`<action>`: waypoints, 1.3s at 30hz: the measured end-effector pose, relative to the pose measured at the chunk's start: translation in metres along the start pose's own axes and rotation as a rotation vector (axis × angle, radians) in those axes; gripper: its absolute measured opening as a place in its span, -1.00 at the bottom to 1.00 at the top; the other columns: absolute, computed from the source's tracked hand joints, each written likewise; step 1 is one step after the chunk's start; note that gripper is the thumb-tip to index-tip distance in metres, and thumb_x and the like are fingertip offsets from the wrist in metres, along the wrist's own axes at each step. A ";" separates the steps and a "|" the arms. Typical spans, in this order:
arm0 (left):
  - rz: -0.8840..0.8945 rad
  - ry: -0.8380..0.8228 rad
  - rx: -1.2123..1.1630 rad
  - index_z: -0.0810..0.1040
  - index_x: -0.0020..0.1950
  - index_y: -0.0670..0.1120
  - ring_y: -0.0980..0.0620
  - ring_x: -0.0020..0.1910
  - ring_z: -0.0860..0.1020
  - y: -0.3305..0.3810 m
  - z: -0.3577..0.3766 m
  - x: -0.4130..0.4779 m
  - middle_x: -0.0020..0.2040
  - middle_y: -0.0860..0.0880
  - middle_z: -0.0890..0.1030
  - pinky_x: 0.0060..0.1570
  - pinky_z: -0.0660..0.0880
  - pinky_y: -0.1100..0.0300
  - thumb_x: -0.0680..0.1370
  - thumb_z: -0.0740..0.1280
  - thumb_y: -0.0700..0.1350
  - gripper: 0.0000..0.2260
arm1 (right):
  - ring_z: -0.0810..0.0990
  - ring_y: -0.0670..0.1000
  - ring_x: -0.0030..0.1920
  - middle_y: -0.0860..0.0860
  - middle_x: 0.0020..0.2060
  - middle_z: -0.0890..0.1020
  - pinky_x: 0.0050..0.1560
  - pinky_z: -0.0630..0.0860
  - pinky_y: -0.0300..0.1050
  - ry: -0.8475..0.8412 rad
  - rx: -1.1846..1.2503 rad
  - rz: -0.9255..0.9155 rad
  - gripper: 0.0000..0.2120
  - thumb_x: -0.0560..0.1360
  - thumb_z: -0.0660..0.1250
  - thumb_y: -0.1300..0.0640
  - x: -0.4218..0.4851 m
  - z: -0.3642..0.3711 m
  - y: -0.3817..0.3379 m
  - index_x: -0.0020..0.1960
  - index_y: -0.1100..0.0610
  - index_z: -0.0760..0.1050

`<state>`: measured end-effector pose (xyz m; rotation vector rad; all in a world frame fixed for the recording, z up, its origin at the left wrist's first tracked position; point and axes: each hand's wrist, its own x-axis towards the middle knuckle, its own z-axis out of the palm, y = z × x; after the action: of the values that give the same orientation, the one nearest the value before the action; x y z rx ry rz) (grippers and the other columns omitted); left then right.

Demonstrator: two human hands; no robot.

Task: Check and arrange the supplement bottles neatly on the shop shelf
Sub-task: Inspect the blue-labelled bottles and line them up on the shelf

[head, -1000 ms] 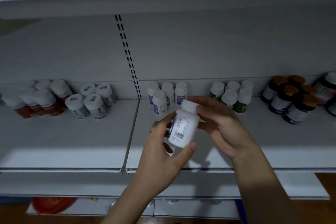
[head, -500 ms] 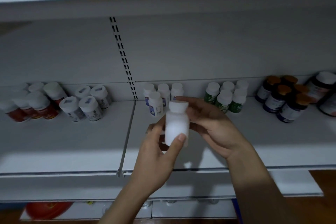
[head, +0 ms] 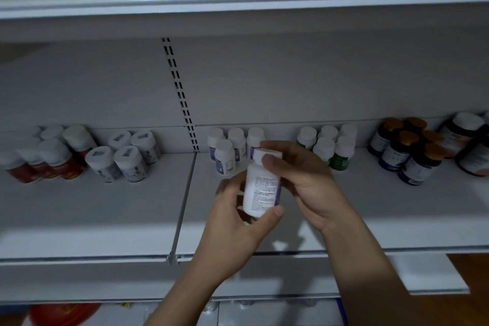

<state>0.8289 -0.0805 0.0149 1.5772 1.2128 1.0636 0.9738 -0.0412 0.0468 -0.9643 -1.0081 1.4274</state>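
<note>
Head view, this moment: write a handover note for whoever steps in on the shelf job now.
Left hand grips the lower body of the white plastic supplement bottle; right hand holds its white cap.
The bottle is tilted in the air before the white metal shelf, small print toward the camera.
Four white-capped, blue-labelled bottles stand at the back behind it.
Done: bottle in hand for checking.
Left: finish checking, stand it probably with that group, check the other groups.

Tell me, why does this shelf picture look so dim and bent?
Head view: the wide lens bows the upper shelf edge; light is dim, brighter along the stocked shelf's front; shadows fall beneath the held white bottle; the red-labelled bottles far left are blurred.
</note>
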 end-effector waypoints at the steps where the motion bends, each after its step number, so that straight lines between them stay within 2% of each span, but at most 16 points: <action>1: -0.004 0.014 -0.006 0.45 0.17 0.29 0.15 -0.03 0.62 0.000 0.000 0.001 0.04 0.19 0.62 -0.09 0.55 0.27 0.36 0.47 0.09 -0.58 | 0.66 0.00 -0.08 0.04 -0.12 0.70 -0.04 0.55 -0.12 -0.008 -0.010 0.000 -0.66 0.28 0.43 0.12 0.001 -0.001 0.001 0.05 0.14 0.61; 3: -0.007 0.026 -0.032 0.46 0.20 0.19 0.13 -0.01 0.63 0.000 -0.001 0.002 0.04 0.18 0.64 -0.07 0.54 0.27 0.37 0.46 0.04 -0.58 | 0.67 0.03 -0.03 0.07 -0.07 0.71 0.01 0.57 -0.12 -0.096 -0.035 -0.006 -0.71 0.34 0.44 0.11 0.002 -0.006 0.001 0.05 0.15 0.62; 5: -0.005 0.055 -0.034 0.46 0.22 0.14 0.14 0.05 0.62 -0.004 -0.004 0.003 0.08 0.20 0.63 0.02 0.55 0.20 0.36 0.47 -0.04 -0.55 | 0.67 0.03 0.02 0.09 -0.04 0.71 0.03 0.57 -0.14 -0.212 -0.126 -0.027 -0.73 0.35 0.50 0.19 0.001 -0.011 -0.002 0.04 0.15 0.63; 7: 0.006 0.098 -0.019 0.46 0.18 0.13 0.18 0.12 0.58 -0.005 -0.006 0.005 0.08 0.21 0.61 0.10 0.54 0.11 0.34 0.48 -0.11 -0.54 | 0.67 -0.02 0.05 0.05 -0.01 0.71 0.03 0.56 -0.20 -0.286 -0.292 -0.052 -0.62 0.28 0.54 0.32 -0.001 -0.016 -0.008 0.07 0.12 0.63; 11: 0.049 0.130 0.058 0.41 0.10 0.15 0.21 0.15 0.53 -0.005 -0.008 0.010 0.07 0.24 0.58 0.08 0.50 0.15 0.36 0.55 -0.12 -0.55 | 0.60 -0.07 0.19 -0.05 0.11 0.67 0.23 0.51 -0.16 -0.400 -0.494 -0.082 -0.46 0.24 0.56 0.40 -0.003 -0.018 -0.016 0.16 0.08 0.60; 13: 0.053 0.124 0.060 0.42 0.13 0.15 0.20 0.14 0.54 -0.004 -0.009 0.011 0.07 0.24 0.58 0.08 0.51 0.13 0.37 0.56 -0.15 -0.54 | 0.61 -0.07 0.17 -0.06 0.09 0.68 0.21 0.52 -0.17 -0.388 -0.498 -0.087 -0.48 0.25 0.56 0.38 -0.003 -0.018 -0.019 0.16 0.07 0.60; 15: 0.057 0.099 0.047 0.42 0.19 0.15 0.18 0.12 0.56 -0.003 -0.008 0.011 0.09 0.23 0.58 0.07 0.53 0.10 0.38 0.52 -0.10 -0.54 | 0.66 -0.07 0.06 -0.04 -0.01 0.71 0.07 0.56 -0.22 -0.312 -0.432 -0.091 -0.59 0.28 0.55 0.33 -0.002 -0.014 -0.021 0.09 0.09 0.62; 18: 0.069 0.041 0.031 0.38 0.25 0.12 0.14 0.06 0.59 0.000 -0.002 0.009 0.09 0.21 0.59 -0.03 0.56 0.14 0.40 0.44 0.09 -0.54 | 0.68 -0.09 -0.21 -0.03 -0.25 0.71 -0.19 0.58 -0.15 -0.024 -0.315 -0.051 -0.92 0.40 0.48 0.21 0.005 -0.005 -0.017 -0.10 0.13 0.63; 19: 0.065 0.017 0.043 0.36 0.24 0.13 0.14 0.04 0.59 0.000 0.000 0.009 0.08 0.21 0.59 -0.05 0.56 0.14 0.39 0.43 0.14 -0.52 | 0.67 -0.09 -0.27 -0.02 -0.29 0.71 -0.24 0.59 -0.11 0.062 -0.327 -0.039 -0.95 0.43 0.46 0.16 0.007 -0.003 -0.015 -0.15 0.13 0.63; 21: 0.049 -0.002 0.074 0.34 0.23 0.17 0.15 0.00 0.59 0.000 0.001 0.011 0.06 0.22 0.59 -0.09 0.56 0.12 0.37 0.43 0.15 -0.51 | 0.69 -0.05 -0.27 0.00 -0.29 0.71 -0.25 0.63 -0.07 0.140 -0.367 -0.021 -0.88 0.45 0.45 0.08 0.009 -0.001 -0.011 -0.19 0.13 0.62; 25: 0.023 0.012 0.078 0.37 0.21 0.19 0.12 -0.11 0.60 -0.005 0.001 0.015 -0.02 0.18 0.63 -0.14 0.56 0.10 0.39 0.43 0.07 -0.56 | 0.70 -0.06 -0.24 -0.01 -0.25 0.71 -0.32 0.61 -0.16 0.145 -0.304 0.012 -0.90 0.48 0.42 0.06 0.009 -0.005 -0.009 -0.11 0.09 0.62; 27: -0.003 -0.017 0.053 0.39 0.20 0.15 0.08 -0.10 0.61 -0.009 0.000 0.016 -0.04 0.14 0.64 -0.09 0.57 0.05 0.40 0.40 -0.01 -0.60 | 0.69 -0.07 -0.22 0.00 -0.22 0.70 -0.31 0.62 -0.14 0.134 -0.340 -0.006 -0.96 0.47 0.44 0.11 0.010 -0.008 -0.007 -0.08 0.05 0.62; 29: -0.029 -0.052 0.020 0.40 0.21 0.12 0.04 -0.09 0.62 -0.015 -0.002 0.015 -0.04 0.10 0.64 -0.06 0.58 0.02 0.40 0.39 -0.07 -0.60 | 0.68 -0.10 -0.23 -0.02 -0.24 0.70 -0.28 0.62 -0.16 0.107 -0.383 -0.017 -0.91 0.44 0.47 0.19 0.012 -0.010 -0.005 -0.09 0.03 0.62; 34: -0.095 -0.041 -0.021 0.41 0.27 0.04 0.06 -0.11 0.62 -0.033 -0.005 0.011 0.02 0.02 0.63 -0.14 0.53 0.25 0.38 0.43 -0.10 -0.52 | 0.67 -0.14 -0.14 -0.04 -0.14 0.71 -0.12 0.64 -0.18 -0.071 -0.522 0.019 -0.75 0.40 0.50 0.29 0.011 -0.012 -0.004 0.03 0.06 0.63; 37: -0.071 -0.044 0.071 0.40 0.29 0.08 0.12 0.01 0.60 -0.044 -0.010 0.011 0.11 0.10 0.59 -0.09 0.51 0.31 0.45 0.45 -0.13 -0.54 | 0.66 -0.17 -0.16 -0.12 -0.15 0.68 -0.07 0.64 -0.13 -0.089 -0.684 0.039 -0.74 0.38 0.51 0.24 0.018 -0.011 -0.001 0.00 -0.03 0.61; 39: -0.035 -0.009 0.299 0.33 0.38 0.10 0.19 0.19 0.51 -0.052 -0.016 0.015 0.24 0.12 0.49 0.04 0.50 0.30 0.49 0.44 -0.03 -0.49 | 0.63 -0.17 -0.17 -0.18 -0.14 0.63 -0.12 0.61 -0.18 -0.049 -0.835 0.013 -0.75 0.38 0.51 0.17 0.030 -0.010 0.006 0.00 -0.03 0.58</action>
<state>0.8030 -0.0556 -0.0288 1.7751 1.4397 0.8816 0.9795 -0.0106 0.0374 -1.5249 -1.6893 1.0272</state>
